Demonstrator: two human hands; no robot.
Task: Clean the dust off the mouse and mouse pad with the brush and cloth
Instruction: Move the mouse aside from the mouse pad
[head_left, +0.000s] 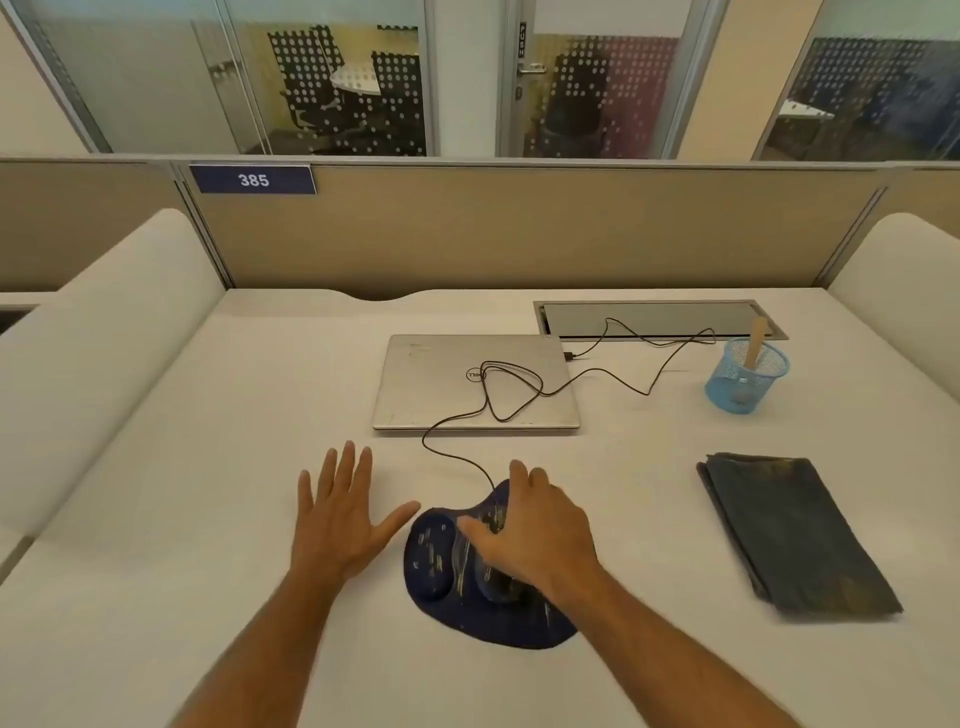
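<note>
Resting under the right hand (535, 530), the mouse (496, 519) sits on the pad (447, 566) near the front edge of the desk (208, 467), roughly midway along it. The hand covers the mouse, fingers curved over its back, thumb on its left side; I judge it has hold of it, though the palm hides most of the body. The left hand (337, 514) lies flat on the desk just left of the pad, fingers straight and spread, holding nothing.

Neither tool is taken up yet, so this looks like the opening step: lifting or shifting the mouse to get at the dust. The next move calls for fetching the brush (756, 340) (a pale handle standing in the blue mesh cup (748, 379) near the back right) while minding the cord (452, 457), which loops slackly over the laptop (431, 384).

The pad is dark blue, rounded and lobed, with a raised wrist cushion, and pale flecks and streaks scatter across its soft surface. The cloth (795, 535) is dark, folded into a long rectangle, lying toward the right edge. The laptop is shut, its lid smooth and silver, behind the pad.
</note>
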